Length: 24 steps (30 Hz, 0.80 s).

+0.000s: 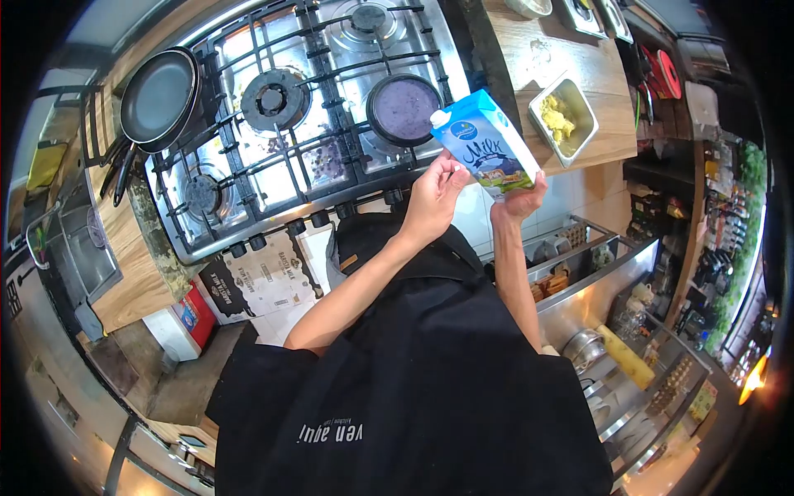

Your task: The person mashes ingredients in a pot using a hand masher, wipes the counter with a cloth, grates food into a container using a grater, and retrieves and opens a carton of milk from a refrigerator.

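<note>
A blue and white milk carton point(488, 149) is held tilted between my hands, its white cap at the upper left near a pan. My left hand point(434, 197) touches the carton's lower left edge, fingers bent together. Wrapped round the carton's bottom end is my right hand point(521, 201). The small dark pan point(404, 110) beside the cap sits on the stove and holds a purple, speckled mixture. To the right of the carton, a metal tray point(585, 132) with yellow, lumpy food point(557, 118) stands on the wooden counter point(529, 62).
The gas stove point(343, 83) has several burners and raised black grates. Dark frying pans point(160, 95) rest at its left side. A sink point(87, 248) is at the far left. Shelves with bowls point(584, 349) and jars are at the lower right.
</note>
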Motion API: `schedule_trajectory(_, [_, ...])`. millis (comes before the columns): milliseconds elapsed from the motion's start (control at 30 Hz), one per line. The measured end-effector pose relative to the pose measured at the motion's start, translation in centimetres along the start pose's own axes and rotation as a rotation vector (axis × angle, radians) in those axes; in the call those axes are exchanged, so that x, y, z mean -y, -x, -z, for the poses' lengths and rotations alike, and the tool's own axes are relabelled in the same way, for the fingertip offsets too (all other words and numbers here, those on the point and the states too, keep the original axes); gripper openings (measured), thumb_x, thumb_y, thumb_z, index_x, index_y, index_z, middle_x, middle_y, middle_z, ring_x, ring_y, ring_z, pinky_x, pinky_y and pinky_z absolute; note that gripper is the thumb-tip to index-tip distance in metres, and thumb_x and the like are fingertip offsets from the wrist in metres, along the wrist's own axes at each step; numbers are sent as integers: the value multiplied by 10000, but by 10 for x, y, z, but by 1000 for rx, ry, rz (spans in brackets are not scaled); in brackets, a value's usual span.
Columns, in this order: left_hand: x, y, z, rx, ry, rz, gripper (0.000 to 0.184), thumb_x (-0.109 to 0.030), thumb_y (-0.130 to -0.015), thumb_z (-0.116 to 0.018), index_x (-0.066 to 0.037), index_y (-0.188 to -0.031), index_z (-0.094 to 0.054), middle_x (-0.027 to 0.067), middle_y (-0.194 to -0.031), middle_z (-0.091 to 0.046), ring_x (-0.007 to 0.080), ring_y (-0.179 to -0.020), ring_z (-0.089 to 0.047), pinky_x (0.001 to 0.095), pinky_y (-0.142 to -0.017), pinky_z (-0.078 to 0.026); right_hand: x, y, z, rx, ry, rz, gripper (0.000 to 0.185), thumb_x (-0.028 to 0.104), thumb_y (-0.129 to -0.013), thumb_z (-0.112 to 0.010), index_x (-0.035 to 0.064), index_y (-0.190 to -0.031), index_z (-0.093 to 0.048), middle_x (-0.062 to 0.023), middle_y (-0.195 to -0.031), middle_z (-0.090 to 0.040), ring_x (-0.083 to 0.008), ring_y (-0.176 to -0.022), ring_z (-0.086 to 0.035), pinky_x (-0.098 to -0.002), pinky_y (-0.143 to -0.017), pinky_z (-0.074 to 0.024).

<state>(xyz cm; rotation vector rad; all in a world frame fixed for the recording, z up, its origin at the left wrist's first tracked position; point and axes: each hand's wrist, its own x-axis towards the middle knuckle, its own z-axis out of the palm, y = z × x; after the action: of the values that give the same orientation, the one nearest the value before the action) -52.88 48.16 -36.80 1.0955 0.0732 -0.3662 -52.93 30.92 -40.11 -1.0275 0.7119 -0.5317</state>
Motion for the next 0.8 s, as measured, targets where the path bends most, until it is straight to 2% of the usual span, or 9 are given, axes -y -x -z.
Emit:
schedule_trajectory(433, [1, -7, -3, -1, 80, 26, 303, -290, -996, -571, 5, -1062, -584, -12, -947, -580, 54, -878, -511, 220, -795, -416, 6, -6, 3, -5, 43, -27, 504, 484, -907, -411, 81, -1163, -572, -103, -1111, -638, -287, -1021, -629, -432, -844, -514])
schedule_trajectory(533, [4, -10, -5, -20, 102, 23, 290, -275, -996, -572, 6, -1064, -584, -18, -928, -575, 45, -843, -497, 216, -755, -411, 7, -11, 7, 66, 33, 4, 468, 446, -914, -447, 63, -1159, -558, -109, -1132, -610, -276, -1041, -613, -425, -869, -499])
schedule_trajectory(767, [4, -13, -5, -31, 100, 40, 305, -285, -998, -567, 11, -1066, -583, -18, -916, -578, 38, -819, -494, 206, -717, -405, 11, -12, 0, 21, 58, 28, 467, 432, -908, -477, 49, -1164, -551, -118, -1129, -606, -282, -1034, -615, -421, -865, -505])
schedule_trajectory(800, [4, -15, -5, -29, 89, 56, 303, -273, -997, -570, 26, -1052, -565, 6, -927, -588, 40, -844, -509, 207, -738, -419, 12, -13, -1, 17, 59, 39, 468, 428, -908, -482, 43, -1167, -549, -121, -1131, -605, -284, -1035, -616, -424, -865, -506])
